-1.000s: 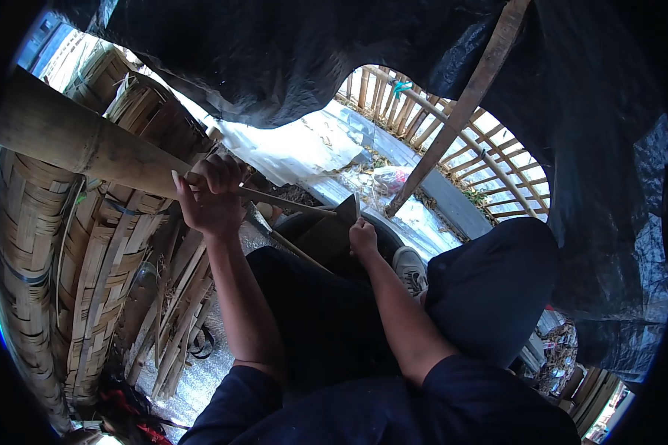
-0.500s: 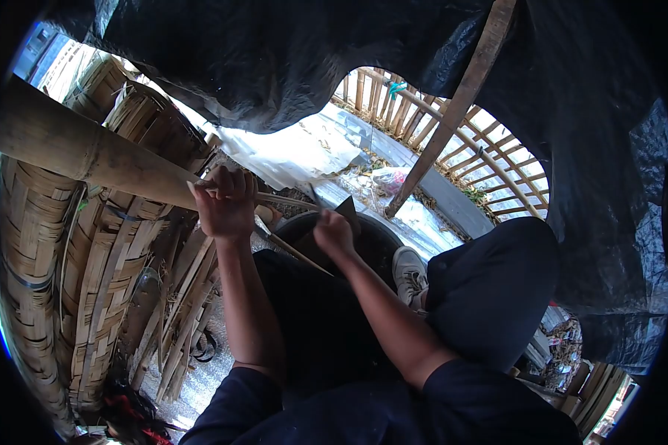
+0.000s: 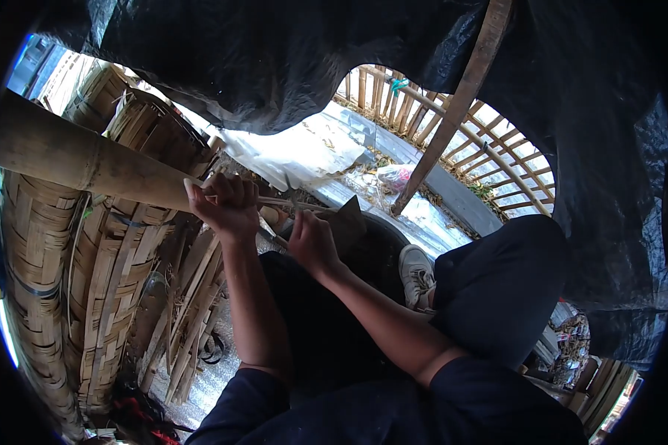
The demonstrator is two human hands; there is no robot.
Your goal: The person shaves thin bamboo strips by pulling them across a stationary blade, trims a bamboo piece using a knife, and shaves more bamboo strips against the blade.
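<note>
My left hand point(image 3: 226, 206) is closed around a thin pale bamboo strip point(image 3: 274, 201), beside the end of a thick bamboo pole point(image 3: 119, 169). Whether it also touches the pole is hard to make out. The strip runs rightward, just above my right hand point(image 3: 313, 243). My right hand is closed, and a narrow grey blade point(image 3: 289, 183), apparently a knife, rises from it across the strip; the handle is hidden in the fingers. Behind this hand a dark, flat, pointed piece point(image 3: 350, 221) stands at a round black tub point(image 3: 392, 236).
Woven bamboo panels point(image 3: 41, 259) and split bamboo slats point(image 3: 189, 326) stand on the left. A wooden post point(image 3: 453, 111) slants ahead of me, before a bamboo fence point(image 3: 482, 152). Black plastic sheeting point(image 3: 274, 67) hangs overhead and to the right. My shoe point(image 3: 417, 271) is beside the tub.
My right hand and the blade have moved left along the strip, closer to my left hand. My left hand has stayed nearly in place.
</note>
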